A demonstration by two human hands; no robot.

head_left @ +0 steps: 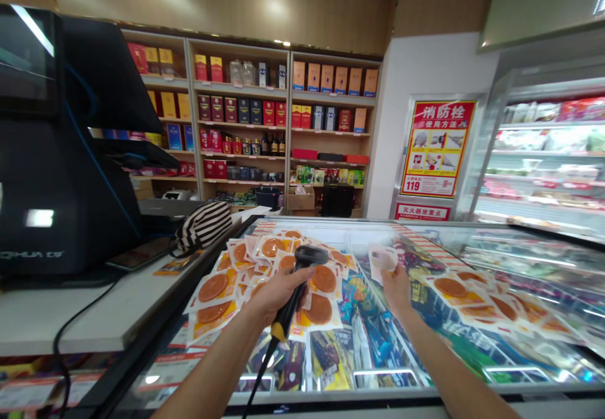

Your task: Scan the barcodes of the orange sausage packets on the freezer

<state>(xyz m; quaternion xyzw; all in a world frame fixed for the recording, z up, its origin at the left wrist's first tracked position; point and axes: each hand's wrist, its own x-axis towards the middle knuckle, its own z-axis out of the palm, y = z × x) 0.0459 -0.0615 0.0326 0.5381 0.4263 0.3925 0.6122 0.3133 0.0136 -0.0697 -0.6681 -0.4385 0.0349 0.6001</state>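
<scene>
My left hand (280, 293) is wrapped round the handle of a black and yellow barcode scanner (295, 299), its head over a pile of packets. These flat clear packets (215, 286) with round orange-brown slices lie heaped on the glass lid of a chest freezer. Over the glass to the right, my right hand (396, 286) pinches one such packet (382, 260), its whitish back with a small dark label turned toward me. Farther right, a smaller spread of the same packets (501, 299) lies on the glass. The scanner's cord runs down toward the bottom edge.
Wrapped frozen goods show through the freezer glass (373, 368). At left, a black checkout terminal (66, 154) stands on a white counter (94, 318), beside a striped pouch (208, 225). Shelves of boxes (241, 110) line the back wall; a lit display fridge (548, 154) stands at right.
</scene>
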